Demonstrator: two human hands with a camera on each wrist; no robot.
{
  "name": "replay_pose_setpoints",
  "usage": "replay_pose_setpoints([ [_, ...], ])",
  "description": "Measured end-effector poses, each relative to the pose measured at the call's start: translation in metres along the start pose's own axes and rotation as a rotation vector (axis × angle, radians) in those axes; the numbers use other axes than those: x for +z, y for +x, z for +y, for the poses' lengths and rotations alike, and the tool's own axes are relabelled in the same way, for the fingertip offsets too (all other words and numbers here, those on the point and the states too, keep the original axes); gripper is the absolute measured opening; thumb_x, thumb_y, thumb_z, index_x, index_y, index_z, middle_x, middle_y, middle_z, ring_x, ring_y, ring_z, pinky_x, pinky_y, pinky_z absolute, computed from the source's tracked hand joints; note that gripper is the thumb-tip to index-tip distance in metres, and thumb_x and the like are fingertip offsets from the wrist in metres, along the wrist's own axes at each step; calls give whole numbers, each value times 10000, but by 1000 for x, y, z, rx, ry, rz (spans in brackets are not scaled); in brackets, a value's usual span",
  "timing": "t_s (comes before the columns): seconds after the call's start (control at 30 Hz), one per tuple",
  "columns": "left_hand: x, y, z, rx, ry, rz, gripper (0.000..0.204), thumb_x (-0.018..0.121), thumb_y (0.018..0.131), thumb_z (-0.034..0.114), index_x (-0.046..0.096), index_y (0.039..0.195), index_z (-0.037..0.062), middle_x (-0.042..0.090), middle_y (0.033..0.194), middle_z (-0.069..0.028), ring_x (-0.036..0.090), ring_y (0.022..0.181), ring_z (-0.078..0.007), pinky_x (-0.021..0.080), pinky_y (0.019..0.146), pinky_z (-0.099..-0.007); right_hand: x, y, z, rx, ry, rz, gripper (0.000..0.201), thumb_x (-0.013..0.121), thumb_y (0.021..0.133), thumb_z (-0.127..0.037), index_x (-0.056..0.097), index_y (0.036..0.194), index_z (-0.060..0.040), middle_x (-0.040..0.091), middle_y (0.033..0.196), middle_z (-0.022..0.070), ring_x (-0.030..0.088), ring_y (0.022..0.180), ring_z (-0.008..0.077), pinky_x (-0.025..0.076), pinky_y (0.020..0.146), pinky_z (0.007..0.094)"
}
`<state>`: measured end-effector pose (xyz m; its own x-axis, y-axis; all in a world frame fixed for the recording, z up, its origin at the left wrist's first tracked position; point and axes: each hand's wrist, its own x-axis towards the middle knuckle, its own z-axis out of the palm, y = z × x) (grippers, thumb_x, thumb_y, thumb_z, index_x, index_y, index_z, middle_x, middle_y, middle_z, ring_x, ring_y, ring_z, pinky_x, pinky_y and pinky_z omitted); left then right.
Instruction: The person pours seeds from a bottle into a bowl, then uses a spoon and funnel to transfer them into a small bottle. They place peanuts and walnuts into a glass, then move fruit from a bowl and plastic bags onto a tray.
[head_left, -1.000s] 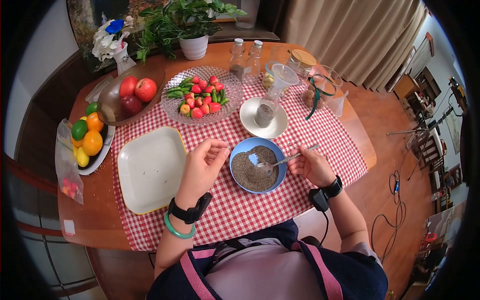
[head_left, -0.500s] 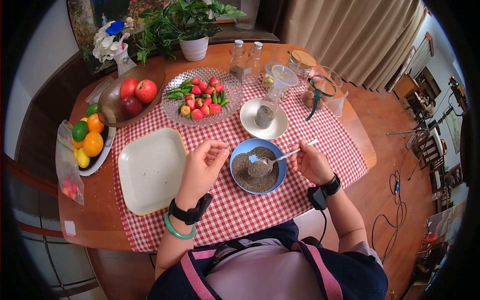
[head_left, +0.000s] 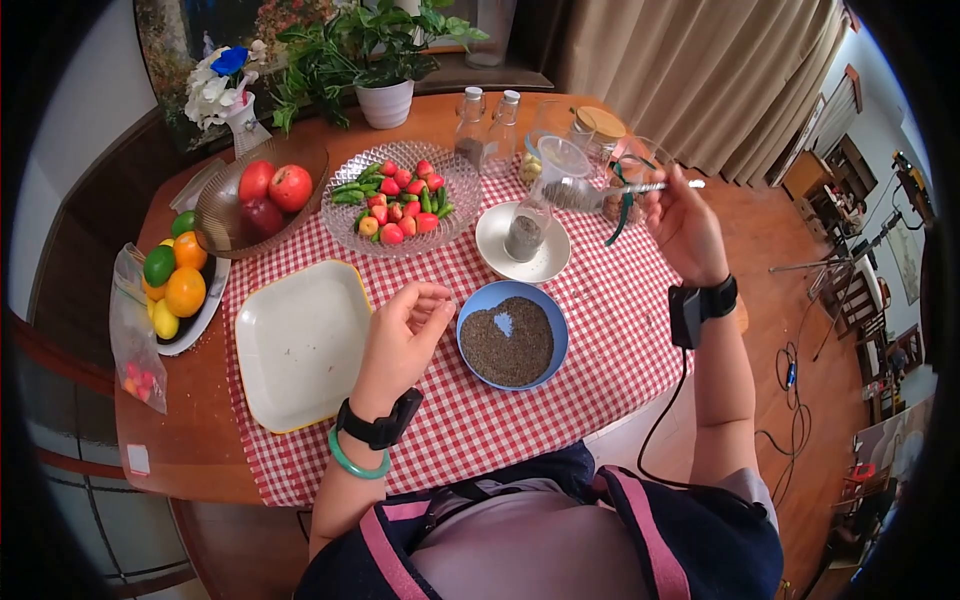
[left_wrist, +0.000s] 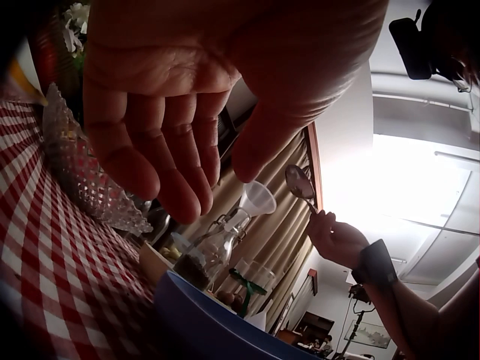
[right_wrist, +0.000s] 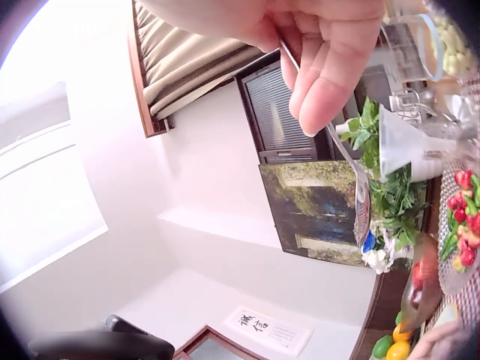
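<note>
My right hand (head_left: 685, 225) pinches the handle of a metal spoon (head_left: 572, 195), raised beside a clear plastic funnel (head_left: 563, 157). Dark grains heap in the spoon's bowl; in the right wrist view the spoon (right_wrist: 362, 202) appears close by the funnel (right_wrist: 405, 141). That funnel stands in the neck of a glass bottle (head_left: 525, 236), which is partly filled with the same dark grains and set on a white dish (head_left: 548, 265). Left of a blue bowl (head_left: 505, 345) of grains hovers my left hand (head_left: 410, 328), fingers loosely bent, holding nothing.
A white rectangular dish (head_left: 300, 345) with a few specks lies at left. Behind it are a glass plate (head_left: 465, 180) of small red fruits and green peppers, and a fruit bowl (head_left: 225, 215). Two stoppered bottles (head_left: 502, 130) and a ribboned glass jar (head_left: 640, 160) stand at the back.
My right hand has scooped grains from the blue bowl, then lifted the spoon up and away to the funnel. The left hand has kept its place.
</note>
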<state>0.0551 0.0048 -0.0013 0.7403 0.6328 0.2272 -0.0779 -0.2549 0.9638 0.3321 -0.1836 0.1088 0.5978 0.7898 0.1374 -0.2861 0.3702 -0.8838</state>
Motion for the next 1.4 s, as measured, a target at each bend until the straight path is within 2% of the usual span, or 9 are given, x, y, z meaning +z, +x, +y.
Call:
replay_pose_setpoints([
  [0.03,0,0,0,-1,-5,0,156,624,885,114,614,975,-14,666,799,-57,617,713,-96,502,644,-237,-3,6,-8,7,-9,-24,363,349,1022,-299,553,1052,0,622,798,63,609,698,122,530,652,229],
  [0.23,-3,-1,5,-76,11,-55,185,606,899,109,594,1042,-7,629,877,-29,573,787,-78,475,722,-225,-6,30,-29,-114,-179,1,392,354,1019,-304,546,1067,34,635,848,111,648,785,167,558,752,267],
  [0.53,-3,-1,4,-66,12,-64,182,616,896,115,591,1031,-4,622,855,-24,573,772,-78,475,707,-225,13,26,-28,-288,-548,69,394,411,1007,-304,601,1058,38,654,828,108,652,729,148,560,711,257],
  [0.63,0,0,-3,-10,-8,-10,162,632,880,124,615,976,-6,666,793,-59,623,715,-104,504,645,-242,23,18,-31,-355,-640,50,387,422,1005,-289,607,1060,46,664,849,113,657,742,143,560,711,256],
  [0.83,0,0,-2,-2,-7,-13,160,630,880,120,616,979,-6,666,804,-57,621,720,-103,503,650,-241,30,2,-23,-423,-925,-15,370,423,1005,-234,573,1152,69,674,942,137,662,810,161,560,735,284],
  [0.93,-1,-1,3,-5,20,-17,159,629,881,118,615,979,-6,667,805,-55,621,725,-101,502,654,-241,34,-9,-25,-488,-823,-8,332,473,986,-211,584,1159,49,677,940,140,670,831,170,562,760,273],
  [1.07,-3,-2,7,-51,9,-47,171,621,894,121,604,1015,2,621,831,-14,562,761,-69,463,692,-217,23,-31,-18,-320,-533,-65,351,404,1004,-204,559,1176,60,664,990,158,655,898,195,550,804,320],
  [1.27,-2,-2,3,-46,23,-53,171,620,894,122,604,1017,4,625,840,-16,568,767,-70,467,691,-220,-5,-57,55,241,-368,-34,402,378,1009,-263,552,1145,73,665,973,170,671,837,206,561,770,332],
  [1.4,-1,-2,2,-43,27,-57,170,620,894,119,602,1017,3,625,843,-16,570,768,-69,469,689,-219,-16,-63,85,325,-258,-36,395,360,1015,-247,525,1188,68,655,1009,168,671,868,216,571,759,332],
])
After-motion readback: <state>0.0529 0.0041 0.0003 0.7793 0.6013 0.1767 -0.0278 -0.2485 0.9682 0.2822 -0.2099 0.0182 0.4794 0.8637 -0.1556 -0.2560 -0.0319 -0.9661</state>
